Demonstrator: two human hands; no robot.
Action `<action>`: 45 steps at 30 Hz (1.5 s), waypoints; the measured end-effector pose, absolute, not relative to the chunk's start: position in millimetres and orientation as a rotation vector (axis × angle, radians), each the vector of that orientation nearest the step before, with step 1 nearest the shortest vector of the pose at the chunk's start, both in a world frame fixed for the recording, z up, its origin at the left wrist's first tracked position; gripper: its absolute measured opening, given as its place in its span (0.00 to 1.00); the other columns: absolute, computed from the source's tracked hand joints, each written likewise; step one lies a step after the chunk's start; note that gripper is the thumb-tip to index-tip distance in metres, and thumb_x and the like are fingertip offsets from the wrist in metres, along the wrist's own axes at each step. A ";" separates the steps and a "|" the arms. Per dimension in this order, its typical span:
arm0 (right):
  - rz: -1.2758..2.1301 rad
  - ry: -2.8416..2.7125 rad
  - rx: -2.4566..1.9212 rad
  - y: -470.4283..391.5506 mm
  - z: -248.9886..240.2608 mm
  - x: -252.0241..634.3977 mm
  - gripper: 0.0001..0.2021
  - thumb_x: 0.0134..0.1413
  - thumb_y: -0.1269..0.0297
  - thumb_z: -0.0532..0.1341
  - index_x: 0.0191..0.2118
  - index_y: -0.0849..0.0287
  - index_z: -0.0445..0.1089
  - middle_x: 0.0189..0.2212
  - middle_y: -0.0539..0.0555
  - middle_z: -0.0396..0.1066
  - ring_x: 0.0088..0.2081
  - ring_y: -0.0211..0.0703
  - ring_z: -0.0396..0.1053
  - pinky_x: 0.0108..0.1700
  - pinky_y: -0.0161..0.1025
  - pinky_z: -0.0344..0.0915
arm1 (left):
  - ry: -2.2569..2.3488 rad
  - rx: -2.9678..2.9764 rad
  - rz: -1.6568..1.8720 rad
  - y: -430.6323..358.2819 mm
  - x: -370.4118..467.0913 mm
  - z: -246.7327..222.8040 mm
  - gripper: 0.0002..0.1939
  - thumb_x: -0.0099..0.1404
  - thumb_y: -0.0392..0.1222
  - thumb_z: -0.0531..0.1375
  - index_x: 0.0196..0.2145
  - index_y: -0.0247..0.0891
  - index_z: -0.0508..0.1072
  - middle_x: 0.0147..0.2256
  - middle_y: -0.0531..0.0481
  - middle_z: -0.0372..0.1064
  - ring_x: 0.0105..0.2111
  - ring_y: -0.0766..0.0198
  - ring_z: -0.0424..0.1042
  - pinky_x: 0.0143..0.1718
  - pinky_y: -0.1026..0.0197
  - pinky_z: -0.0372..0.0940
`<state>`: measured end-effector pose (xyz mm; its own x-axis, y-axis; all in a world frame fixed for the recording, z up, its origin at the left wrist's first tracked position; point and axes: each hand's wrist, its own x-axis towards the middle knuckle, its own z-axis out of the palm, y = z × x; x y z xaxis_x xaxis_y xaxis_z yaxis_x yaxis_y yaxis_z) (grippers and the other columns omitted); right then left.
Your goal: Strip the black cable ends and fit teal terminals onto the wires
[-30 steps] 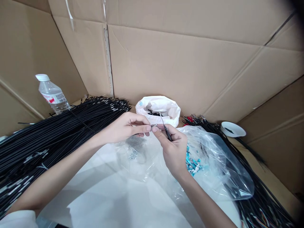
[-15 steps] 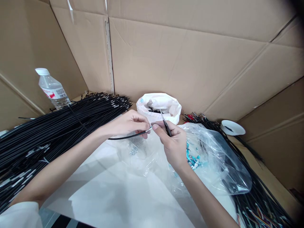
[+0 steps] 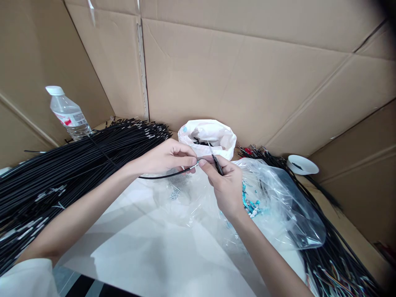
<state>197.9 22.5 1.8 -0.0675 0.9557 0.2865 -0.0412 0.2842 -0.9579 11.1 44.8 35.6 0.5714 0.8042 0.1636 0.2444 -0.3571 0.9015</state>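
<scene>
My left hand (image 3: 173,159) pinches the end of a black cable (image 3: 163,177) between thumb and fingers. A short silvery stripped part (image 3: 194,165) shows at that end. Close against it, the thumb and forefinger of my right hand (image 3: 225,177) pinch the same tip; the fine detail between the fingers is hidden. Held in my right hand too is a pair of black tweezers (image 3: 218,165) with a silver point, directed up and away from the cable. Both hands are raised over a clear plastic bag (image 3: 192,206), in front of a white bag (image 3: 229,144) holding black scraps.
A thick bundle of black cables (image 3: 77,165) lies on the left, with a water bottle (image 3: 69,117) behind it. On the right are blue and silver scraps (image 3: 252,206), more cables (image 3: 337,255) and a white bowl (image 3: 309,167). Cardboard walls (image 3: 247,74) enclose the table.
My left fingertips have shifted slightly right, closer to my right thumb at the cable end. Its lower fingers have loosened a little. The tweezers stay in my right hand.
</scene>
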 end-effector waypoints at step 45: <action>0.848 -1.490 -1.000 24.6 -3.3 200.1 0.11 0.55 0.60 0.64 0.27 0.60 0.69 0.22 0.47 0.64 0.24 0.35 0.56 0.26 0.36 0.51 | 1.468 2.271 1.122 18.4 39.6 19.1 0.08 0.59 0.34 0.59 0.28 0.37 0.79 0.21 0.55 0.72 0.22 0.68 0.67 0.26 0.65 0.56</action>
<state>200.1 24.6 -3.3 -0.0461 0.9217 0.3851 0.1390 0.3876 -0.9113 39.6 18.4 19.1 0.2125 0.8502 0.4817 0.6877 -0.4803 0.5444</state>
